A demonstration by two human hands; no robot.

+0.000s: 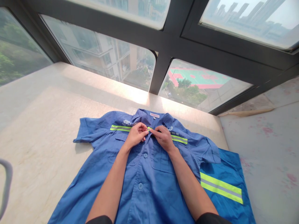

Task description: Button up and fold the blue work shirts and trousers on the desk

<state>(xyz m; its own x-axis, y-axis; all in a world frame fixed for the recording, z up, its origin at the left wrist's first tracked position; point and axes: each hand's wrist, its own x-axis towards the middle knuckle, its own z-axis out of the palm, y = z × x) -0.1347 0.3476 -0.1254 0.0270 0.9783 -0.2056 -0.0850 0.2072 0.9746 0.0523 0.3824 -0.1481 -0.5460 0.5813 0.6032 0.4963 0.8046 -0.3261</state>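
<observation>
A blue short-sleeved work shirt (93,169) lies face up, its collar toward the window. Yellow-green reflective tape (179,139) crosses its chest. My left hand (137,134) pinches the front edge of the shirt just below the collar. Opposite it, my right hand (163,137) has its fingers closed on the other front edge at the same height. The fingertips of both hands almost meet over the tape, and whatever button lies between them is hidden. Lower on the front, a chest-level button (145,155) and another button (140,186) show.
Under the shirt is a pale stone sill (42,124). A second blue garment with a wide reflective band (221,187) lies partly beneath the right sleeve. Dark window frames (168,46) rise behind, and a flowered wall (268,149) bounds the right. A grey curved object (8,183) enters at left.
</observation>
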